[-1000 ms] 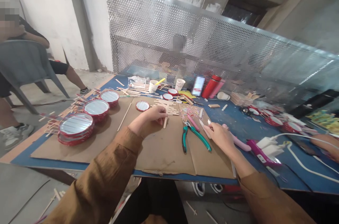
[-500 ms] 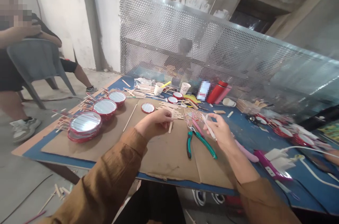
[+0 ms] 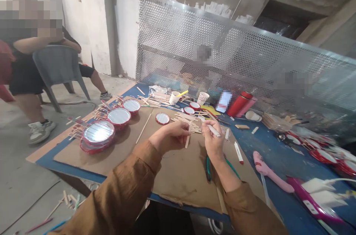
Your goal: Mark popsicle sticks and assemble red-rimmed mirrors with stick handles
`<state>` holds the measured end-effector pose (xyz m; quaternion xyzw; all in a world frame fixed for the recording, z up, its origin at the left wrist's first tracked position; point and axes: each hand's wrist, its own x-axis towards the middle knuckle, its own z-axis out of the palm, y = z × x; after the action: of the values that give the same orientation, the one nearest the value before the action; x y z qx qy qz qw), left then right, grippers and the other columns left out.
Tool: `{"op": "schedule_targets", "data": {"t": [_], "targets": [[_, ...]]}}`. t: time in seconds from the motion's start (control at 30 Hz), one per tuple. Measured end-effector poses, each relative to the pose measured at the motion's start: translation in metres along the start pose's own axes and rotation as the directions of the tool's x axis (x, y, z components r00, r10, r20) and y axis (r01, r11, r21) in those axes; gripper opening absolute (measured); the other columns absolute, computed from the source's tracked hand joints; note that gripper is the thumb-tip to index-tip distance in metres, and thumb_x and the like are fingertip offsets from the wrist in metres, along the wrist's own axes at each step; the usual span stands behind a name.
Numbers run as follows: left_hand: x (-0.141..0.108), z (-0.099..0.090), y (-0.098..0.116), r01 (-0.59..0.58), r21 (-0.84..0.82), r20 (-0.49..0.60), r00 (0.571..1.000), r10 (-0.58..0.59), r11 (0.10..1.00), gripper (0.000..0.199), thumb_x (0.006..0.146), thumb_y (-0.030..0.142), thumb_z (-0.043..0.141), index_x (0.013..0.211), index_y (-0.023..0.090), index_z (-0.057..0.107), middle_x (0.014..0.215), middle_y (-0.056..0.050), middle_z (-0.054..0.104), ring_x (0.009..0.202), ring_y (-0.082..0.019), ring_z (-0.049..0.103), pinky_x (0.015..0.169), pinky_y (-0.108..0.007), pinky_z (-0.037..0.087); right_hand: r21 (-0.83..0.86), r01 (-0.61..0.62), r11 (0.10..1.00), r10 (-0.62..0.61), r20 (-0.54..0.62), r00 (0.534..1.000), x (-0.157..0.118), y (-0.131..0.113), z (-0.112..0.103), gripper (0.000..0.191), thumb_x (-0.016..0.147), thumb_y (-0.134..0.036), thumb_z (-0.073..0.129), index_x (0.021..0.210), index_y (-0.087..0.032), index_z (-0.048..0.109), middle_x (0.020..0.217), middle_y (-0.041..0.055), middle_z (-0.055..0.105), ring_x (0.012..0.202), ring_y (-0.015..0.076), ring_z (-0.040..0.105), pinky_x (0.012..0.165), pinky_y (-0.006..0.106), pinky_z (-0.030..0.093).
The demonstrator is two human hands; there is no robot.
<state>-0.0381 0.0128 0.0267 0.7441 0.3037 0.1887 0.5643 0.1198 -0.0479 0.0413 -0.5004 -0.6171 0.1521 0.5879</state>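
Pinched upright in my left hand (image 3: 178, 135) is a flat wooden craft stick (image 3: 188, 135), over the middle of the cardboard sheet (image 3: 178, 179). My right hand (image 3: 213, 142) is closed around a white marker (image 3: 213, 130), its front end pointing left toward the stick; a gap separates the two. Under my right wrist lie teal-handled pliers (image 3: 208, 168), mostly hidden. A white marker with a red end (image 3: 238, 152) rests to the right of that hand, and a short white piece (image 3: 227, 134) lies just beside its fingers. More craft sticks (image 3: 191, 121) are heaped behind my hands.
Round red-rimmed pieces with sticks (image 3: 98, 131) line the left side. Paper cups (image 3: 174, 97), a phone (image 3: 224, 101) and a red bottle (image 3: 239, 103) stand at the back. A pink glue gun (image 3: 271, 174) and purple power strip (image 3: 311, 198) lie right. A person sits at left.
My right hand has moved left with the marker, closer to the stick, and now covers part of the pliers. My left hand still holds the stick. The view has shifted.
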Motion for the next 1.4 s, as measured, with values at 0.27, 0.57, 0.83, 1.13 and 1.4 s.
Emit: {"op": "schedule_targets", "data": {"t": [0.27, 0.57, 0.83, 1.13, 1.4], "targets": [[-0.0025, -0.0035, 0.0018, 0.025, -0.047, 0.054, 0.998, -0.022, 0.999, 0.012, 0.083, 0.018, 0.050, 0.072, 0.015, 0.045, 0.054, 0.003, 0.056, 0.049, -0.008, 0.055, 0.053, -0.020, 0.046, -0.010, 0.040, 0.999, -0.040, -0.027, 0.999, -0.0087, 0.0045, 0.0057, 0.028, 0.086, -0.044, 0.053, 0.078, -0.018, 0.060, 0.053, -0.0052, 0.046, 0.051, 0.0110, 0.045, 0.053, 0.025, 0.038], [0.0024, -0.0026, -0.0029, 0.002, -0.015, 0.045, 0.999, -0.001, 1.000, 0.013, 0.082, 0.027, 0.055, 0.080, 0.015, 0.050, 0.059, 0.004, 0.056, 0.049, -0.008, 0.055, 0.053, -0.020, 0.046, 0.027, 0.027, 0.999, -0.028, 0.010, 1.000, -0.0106, 0.0052, 0.0086, 0.019, 0.083, -0.037, 0.057, 0.080, -0.018, 0.059, 0.060, -0.0024, 0.059, 0.054, 0.0121, 0.055, 0.054, 0.024, 0.045], [0.0020, -0.0021, -0.0016, 0.006, 0.005, 0.034, 0.999, -0.006, 1.000, 0.010, 0.084, 0.023, 0.051, 0.079, 0.015, 0.048, 0.060, 0.004, 0.056, 0.049, -0.007, 0.055, 0.051, -0.019, 0.045, 0.031, 0.045, 0.999, -0.046, 0.063, 0.997, -0.0094, 0.0076, 0.0091, 0.019, 0.084, -0.037, 0.057, 0.085, -0.019, 0.060, 0.065, -0.0013, 0.061, 0.057, 0.0122, 0.057, 0.056, 0.025, 0.047], [0.0005, -0.0024, -0.0017, -0.003, 0.018, 0.021, 1.000, 0.002, 1.000, 0.013, 0.083, 0.027, 0.053, 0.078, 0.015, 0.049, 0.061, 0.003, 0.057, 0.049, -0.008, 0.055, 0.051, -0.020, 0.045, 0.018, 0.017, 1.000, -0.019, 0.079, 0.997, -0.0091, 0.0105, 0.0095, 0.020, 0.083, -0.038, 0.057, 0.087, -0.019, 0.060, 0.068, -0.0003, 0.063, 0.059, 0.0128, 0.058, 0.059, 0.026, 0.048], [0.0024, -0.0032, -0.0047, -0.030, 0.000, 0.039, 0.999, 0.030, 1.000, 0.013, 0.081, 0.027, 0.055, 0.082, 0.014, 0.052, 0.059, 0.003, 0.056, 0.049, -0.007, 0.055, 0.052, -0.018, 0.045, 0.002, -0.011, 1.000, 0.011, 0.062, 0.998, -0.0096, 0.0090, 0.0078, 0.021, 0.083, -0.039, 0.058, 0.086, -0.018, 0.060, 0.068, -0.0001, 0.063, 0.060, 0.0128, 0.058, 0.058, 0.025, 0.047]]}}
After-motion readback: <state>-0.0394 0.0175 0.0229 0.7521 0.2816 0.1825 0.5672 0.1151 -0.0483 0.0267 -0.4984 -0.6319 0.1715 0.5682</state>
